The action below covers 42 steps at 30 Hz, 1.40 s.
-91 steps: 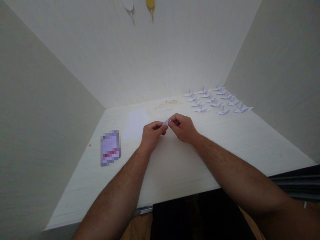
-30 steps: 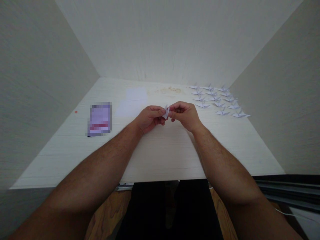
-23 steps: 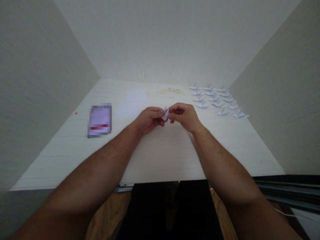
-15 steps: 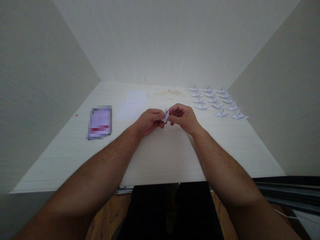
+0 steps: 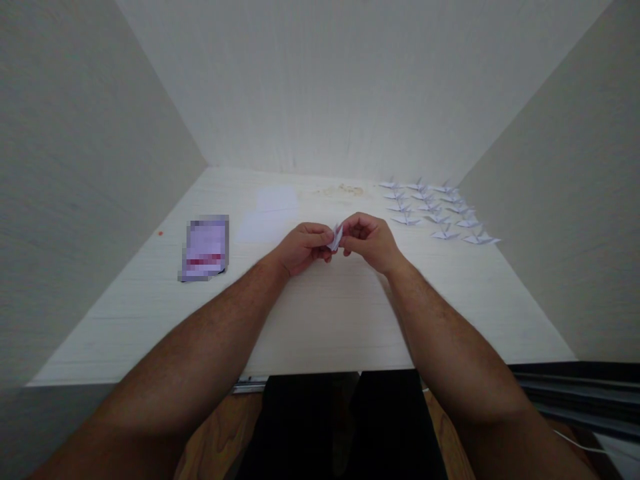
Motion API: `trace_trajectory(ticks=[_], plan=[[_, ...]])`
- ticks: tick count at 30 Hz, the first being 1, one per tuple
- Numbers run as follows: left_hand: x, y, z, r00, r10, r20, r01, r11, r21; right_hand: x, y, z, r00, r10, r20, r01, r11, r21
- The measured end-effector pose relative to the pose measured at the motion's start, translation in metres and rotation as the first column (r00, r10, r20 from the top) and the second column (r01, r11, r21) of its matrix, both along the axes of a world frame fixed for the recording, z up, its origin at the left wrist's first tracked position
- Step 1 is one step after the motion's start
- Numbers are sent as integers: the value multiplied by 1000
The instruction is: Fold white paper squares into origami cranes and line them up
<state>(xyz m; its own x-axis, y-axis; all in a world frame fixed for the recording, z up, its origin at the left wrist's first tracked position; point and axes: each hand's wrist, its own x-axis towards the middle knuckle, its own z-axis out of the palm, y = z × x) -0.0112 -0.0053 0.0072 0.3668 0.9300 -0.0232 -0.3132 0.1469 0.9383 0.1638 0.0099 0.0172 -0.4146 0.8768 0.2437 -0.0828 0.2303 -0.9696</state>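
Observation:
A small piece of folded white paper (image 5: 337, 238) is pinched between both hands just above the white table (image 5: 325, 320). My left hand (image 5: 303, 247) grips its left side with curled fingers. My right hand (image 5: 371, 241) pinches its right side, fingers bent. Most of the paper is hidden by my fingertips.
Several folded white paper cranes (image 5: 435, 212) stand in rows at the back right of the table. A blurred card or packet (image 5: 205, 248) lies at the left, with flat white paper sheets (image 5: 267, 210) behind my hands. Walls close in at left, back and right.
The view has tilted down since three seconds ago. My hands stay together on the folded paper, with only small finger shifts.

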Motion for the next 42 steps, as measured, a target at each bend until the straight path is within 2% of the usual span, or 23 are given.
trace_trajectory(ticks=[5,8,16,21,31,36,42], plan=[[0,4,-5,988,65,-139,-47,990,130,-3,1,-2,996,-88,27,85,991,100],[0,5,-5,981,101,-168,-72,983,166,-2,1,-3,990,-132,59,122,980,155],[1,4,-3,985,112,-127,-95,986,139,2,1,-4,978,-162,128,134,970,202],[0,6,-5,982,99,-159,-70,982,178,2,0,-3,983,-157,94,135,969,207],[-2,7,-6,984,44,-172,-14,984,175,6,3,-7,981,-155,120,123,963,241],[0,5,-4,978,86,-188,-55,985,164,6,2,-5,977,-171,125,128,947,294],[3,4,-1,956,189,-224,-134,961,242,4,0,-4,942,-304,142,230,893,387]])
